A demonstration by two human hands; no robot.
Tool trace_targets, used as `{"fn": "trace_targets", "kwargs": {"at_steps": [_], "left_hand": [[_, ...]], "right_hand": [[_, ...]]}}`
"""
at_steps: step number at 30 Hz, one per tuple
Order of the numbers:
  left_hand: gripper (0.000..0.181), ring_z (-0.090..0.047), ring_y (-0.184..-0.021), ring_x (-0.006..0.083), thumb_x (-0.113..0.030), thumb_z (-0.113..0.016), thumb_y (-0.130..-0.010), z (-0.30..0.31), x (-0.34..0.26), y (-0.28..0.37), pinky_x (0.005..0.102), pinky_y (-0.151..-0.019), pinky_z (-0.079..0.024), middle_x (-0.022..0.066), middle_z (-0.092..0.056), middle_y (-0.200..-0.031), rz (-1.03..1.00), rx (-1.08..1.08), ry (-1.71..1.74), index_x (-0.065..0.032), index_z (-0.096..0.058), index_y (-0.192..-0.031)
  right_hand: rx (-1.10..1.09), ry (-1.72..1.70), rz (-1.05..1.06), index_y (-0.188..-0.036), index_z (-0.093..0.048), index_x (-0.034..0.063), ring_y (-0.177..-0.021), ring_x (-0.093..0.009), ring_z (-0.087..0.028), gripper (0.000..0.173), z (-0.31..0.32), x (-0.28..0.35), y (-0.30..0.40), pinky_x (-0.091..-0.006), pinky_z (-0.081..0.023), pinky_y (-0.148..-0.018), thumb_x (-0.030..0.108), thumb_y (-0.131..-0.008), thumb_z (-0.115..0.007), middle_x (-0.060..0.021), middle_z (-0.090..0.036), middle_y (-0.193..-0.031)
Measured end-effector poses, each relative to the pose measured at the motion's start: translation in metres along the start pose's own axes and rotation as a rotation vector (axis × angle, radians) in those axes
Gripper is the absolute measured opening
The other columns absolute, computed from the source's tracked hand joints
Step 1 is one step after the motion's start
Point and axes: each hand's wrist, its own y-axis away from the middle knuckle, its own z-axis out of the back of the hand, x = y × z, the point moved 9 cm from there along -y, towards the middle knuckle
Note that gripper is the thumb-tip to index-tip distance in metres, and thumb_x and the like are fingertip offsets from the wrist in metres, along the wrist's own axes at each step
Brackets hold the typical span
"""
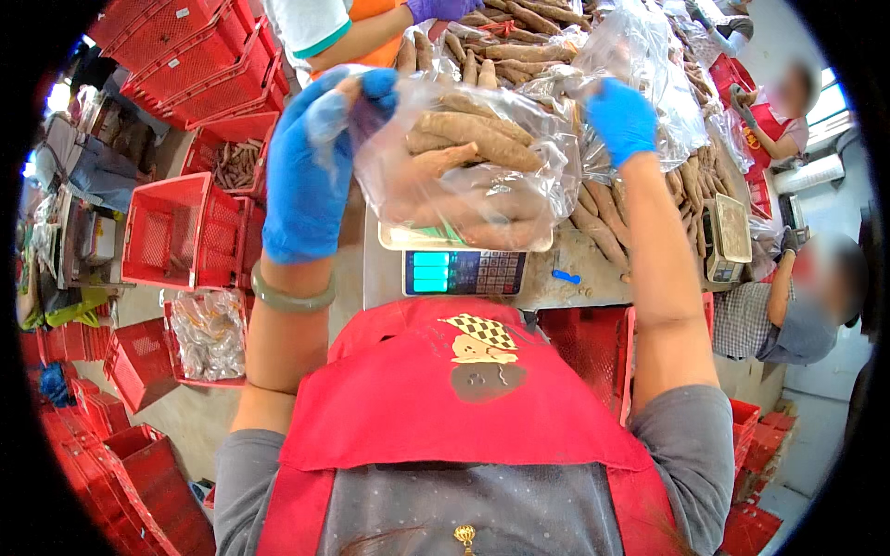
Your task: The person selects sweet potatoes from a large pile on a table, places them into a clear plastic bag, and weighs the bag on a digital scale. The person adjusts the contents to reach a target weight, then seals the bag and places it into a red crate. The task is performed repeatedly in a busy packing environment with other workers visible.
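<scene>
A clear plastic bag of long brown tubers, which look like sweet potatoes, is over the pale pan of a digital scale. The bag hides most of the pan, so whether it rests there is unclear. At the bag's upper left, my left hand in a blue glove grips the gathered film. My right hand, also gloved in blue, has its fingers curled on film at the bag's upper right; its fingertips are blurred. The scale's display is lit.
Loose tubers and a heap of clear bags cover the table beyond. A small blue object lies right of the scale. Another scale stands farther right. Red crates fill the left floor. A purple-gloved co-worker's hand is opposite.
</scene>
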Motion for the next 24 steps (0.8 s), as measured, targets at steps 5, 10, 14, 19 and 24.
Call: {"fn": "trace_targets", "kwargs": {"at_steps": [5, 10, 14, 19, 24], "left_hand": [[0.050, -0.060, -0.084, 0.0138, -0.034, -0.054, -0.090, -0.030, 0.029, 0.024, 0.0279, -0.078, -0.049, 0.0123, -0.058, -0.121, 0.309, -0.007, 0.050, 0.0021, -0.050, -0.125], [0.052, -0.061, -0.086, 0.0133, -0.033, -0.053, -0.091, -0.044, 0.029, 0.020, 0.0281, -0.081, -0.050, 0.0127, -0.053, -0.128, 0.348, 0.042, 0.087, 0.0024, -0.047, -0.128], [0.066, -0.061, -0.085, 0.0136, -0.046, -0.054, -0.087, -0.030, 0.033, 0.027, 0.0278, -0.079, -0.050, 0.0138, -0.053, -0.129, 0.412, 0.069, 0.001, 0.0045, -0.046, -0.127], [0.078, -0.059, -0.079, 0.0133, -0.061, -0.058, -0.079, -0.036, 0.033, 0.033, 0.0292, -0.075, -0.049, 0.0146, -0.054, -0.125, 0.457, 0.110, 0.004, 0.0018, -0.051, -0.125], [0.072, -0.055, -0.096, 0.0147, -0.047, -0.056, -0.087, -0.042, 0.023, 0.033, 0.0327, -0.091, -0.044, 0.0103, -0.045, -0.137, 0.465, 0.200, 0.307, -0.0007, -0.037, -0.139]], "right_hand": [[-0.048, -0.657, 0.017, -0.103, -0.064, 0.0052, -0.085, -0.034, -0.065, 0.034, 0.020, -0.039, 0.025, -0.0410, -0.050, -0.077, 0.035, -0.086, -0.057, -0.0192, -0.067, -0.093], [0.142, -0.376, 0.007, -0.135, -0.037, -0.0024, -0.112, -0.037, -0.055, 0.085, -0.031, 0.033, 0.064, -0.0412, -0.046, -0.092, 0.055, -0.078, -0.063, -0.0268, -0.053, -0.124], [0.241, -0.393, -0.123, -0.135, -0.033, -0.0063, -0.112, -0.038, -0.054, 0.094, -0.079, 0.027, 0.063, -0.0420, -0.045, -0.092, 0.060, -0.076, -0.063, -0.0286, -0.051, -0.125], [0.217, -0.510, 0.069, -0.120, -0.051, -0.0028, -0.098, -0.039, -0.058, 0.072, -0.085, 0.088, 0.030, -0.0456, -0.048, -0.081, 0.053, -0.077, -0.066, -0.0258, -0.061, -0.105], [0.233, -0.397, -0.082, -0.104, -0.061, 0.0020, -0.089, -0.035, -0.062, 0.032, -0.120, 0.016, 0.026, -0.0426, -0.048, -0.077, 0.024, -0.081, -0.062, -0.0226, -0.064, -0.097]]}}
